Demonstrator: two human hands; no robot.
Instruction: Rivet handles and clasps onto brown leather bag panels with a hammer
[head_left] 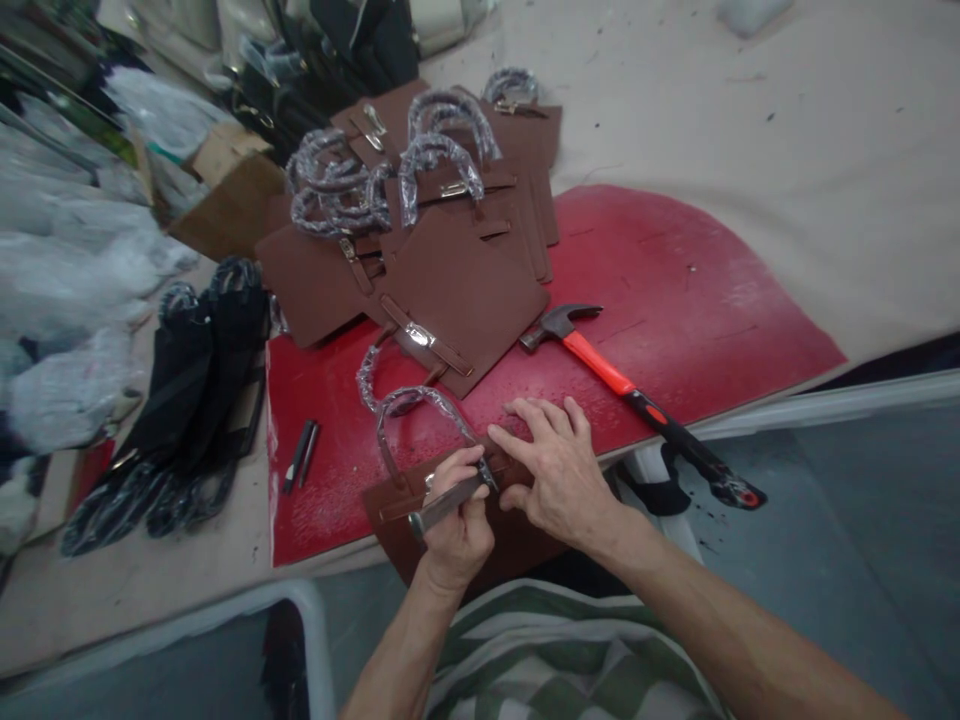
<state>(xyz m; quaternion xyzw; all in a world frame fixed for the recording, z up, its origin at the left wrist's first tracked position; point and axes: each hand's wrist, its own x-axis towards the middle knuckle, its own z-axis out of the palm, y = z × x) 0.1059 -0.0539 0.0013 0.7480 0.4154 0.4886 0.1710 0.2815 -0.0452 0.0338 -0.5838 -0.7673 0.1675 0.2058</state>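
So the metal punch (448, 504) is in the left hand (455, 515), fingers and thumb wrapped snugly around it, and it's lying at a pretty low slant: long axis runs from near-left to far-right, blunt round butt end sticking out back toward the near left, working end aimed at the strap area of the brown handbag (394, 550) right between the two hands. Can't really tell if the tip is touching the leather, fingers are in the way. The bag itself sits under the grip, top edge running on roughly the same diagonal, with its plastic-wrapped handle (431, 395) looping out away from the person, just beyond the left hand. The right hand (555, 465) isn't wrapped around anything, it's just spread out over the bag to the right of the punch, fingers pointing away. Beyond and right of the grip there's a claw hammer (600, 365), head on the far side, handle slanting back toward the near right. Off to the left are two small metal tools (301, 455), side by side on the red mat (322, 520). Farther out past the grip is a heap of brown handbags (472, 280), and well to the left, some black bags (180, 370).
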